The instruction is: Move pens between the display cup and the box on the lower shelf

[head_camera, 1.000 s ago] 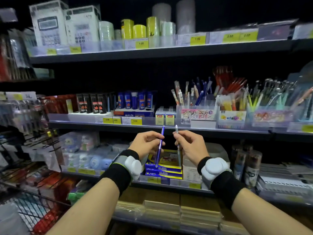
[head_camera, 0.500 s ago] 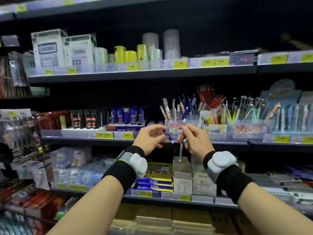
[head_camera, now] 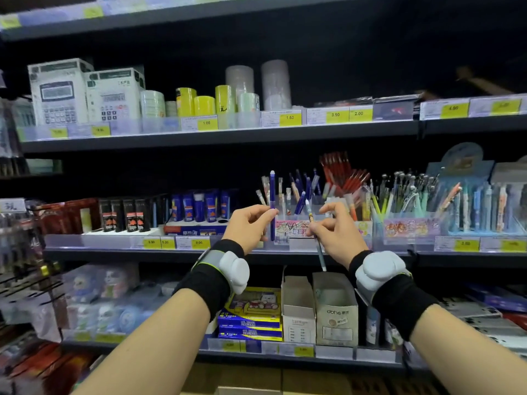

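Note:
My left hand pinches a blue pen and holds it upright in front of the clear display cup with the pink label on the middle shelf. My right hand pinches a pale pen that slants down and to the right, its upper end near the cup's front. Several pens stand in the cup. On the lower shelf, under my right hand, sit two open cardboard boxes, a white one and a grey one marked dohe.
More clear cups of red, green and pastel pens line the middle shelf to the right. Blue bottles and dark packs stand to the left. Yellow-and-blue boxes lie beside the white box. Calculators and tape rolls fill the upper shelf.
Both hands have risen from in front of the lower shelf to the display cup's level. The blue pen, tilted half a second ago, now stands upright. The camera has tipped upward.

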A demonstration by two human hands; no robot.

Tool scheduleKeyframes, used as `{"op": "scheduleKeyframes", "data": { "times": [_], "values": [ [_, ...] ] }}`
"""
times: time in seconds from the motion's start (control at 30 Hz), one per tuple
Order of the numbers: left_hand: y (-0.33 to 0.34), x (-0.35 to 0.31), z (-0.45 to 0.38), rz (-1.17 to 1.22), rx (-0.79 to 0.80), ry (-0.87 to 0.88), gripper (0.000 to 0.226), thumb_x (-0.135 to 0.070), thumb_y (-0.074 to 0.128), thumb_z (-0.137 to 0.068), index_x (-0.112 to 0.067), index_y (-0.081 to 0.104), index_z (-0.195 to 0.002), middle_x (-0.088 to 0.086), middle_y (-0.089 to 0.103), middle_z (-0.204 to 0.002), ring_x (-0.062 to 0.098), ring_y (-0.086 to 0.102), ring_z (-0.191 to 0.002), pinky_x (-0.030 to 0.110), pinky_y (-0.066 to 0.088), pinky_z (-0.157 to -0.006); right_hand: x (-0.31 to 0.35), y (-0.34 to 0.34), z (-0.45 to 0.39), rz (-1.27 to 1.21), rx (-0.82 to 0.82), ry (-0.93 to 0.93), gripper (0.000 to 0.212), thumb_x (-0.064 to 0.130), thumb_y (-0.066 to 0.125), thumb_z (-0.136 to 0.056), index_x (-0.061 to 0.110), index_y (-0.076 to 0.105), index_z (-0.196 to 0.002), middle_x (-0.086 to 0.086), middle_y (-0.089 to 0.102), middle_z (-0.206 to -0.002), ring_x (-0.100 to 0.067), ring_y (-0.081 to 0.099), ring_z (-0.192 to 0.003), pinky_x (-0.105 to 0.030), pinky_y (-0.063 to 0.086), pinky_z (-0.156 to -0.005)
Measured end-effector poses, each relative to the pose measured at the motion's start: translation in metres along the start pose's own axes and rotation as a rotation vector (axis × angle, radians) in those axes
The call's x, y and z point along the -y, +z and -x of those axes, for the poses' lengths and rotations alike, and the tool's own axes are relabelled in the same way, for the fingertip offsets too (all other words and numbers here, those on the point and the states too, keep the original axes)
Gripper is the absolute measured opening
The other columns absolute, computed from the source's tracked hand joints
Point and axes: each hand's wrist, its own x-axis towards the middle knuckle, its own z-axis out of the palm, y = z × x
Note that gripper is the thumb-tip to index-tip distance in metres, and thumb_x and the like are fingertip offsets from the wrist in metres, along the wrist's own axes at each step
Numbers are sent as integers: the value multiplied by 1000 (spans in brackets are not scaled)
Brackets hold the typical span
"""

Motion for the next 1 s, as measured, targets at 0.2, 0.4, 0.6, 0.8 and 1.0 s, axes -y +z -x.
{"op": "scheduleKeyframes", "data": {
  "times": [0.2,0.4,0.6,0.8,1.0],
  "values": [
    [11,7,-17,23,-27,-21,15,-20,63,-94,-9,71,-100,2,67,-81,8,62,-68,31,61,-62,-2,-7,-19,57,-41,-63,22,8,62,-92,17,42,-96,-9,75,-72,-8,55,-47,-25,43,-57],
    [22,8,-32,47,-29,7,19,-12,60,-95,-8,67,-112,10,69,-90,14,62,-68,32,60,-58,-6,-12,-42,118,-62,-140,27,2,46,-97,23,63,-91,2,74,-79,-24,53,-59,-40,51,-57],
    [27,8,-46,28,-35,35,25,-11,61,-95,-11,62,-121,13,68,-90,19,65,-70,35,62,-60,-3,-17,-56,4,21,-119,43,-12,50,-90,27,63,-102,-18,68,-93,-36,62,-74,-38,53,-53],
    [29,9,-57,1,-40,59,31,-12,62,-95,-10,59,-125,10,69,-88,15,64,-69,30,59,-55,-1,-18,-74,39,-33,-116,17,13,55,-99,11,68,-109,-5,63,-71,-16,58,-59,-30,50,-45],
    [32,8,-63,16,-70,75,18,-12,63,-93,-20,61,-110,5,69,-88,15,67,-74,26,59,-59,-4,-13,-87,147,-192,-163,9,43,65,-88,43,74,-87,-9,70,-89,-25,65,-70,-43,59,-67]
  ]
}}
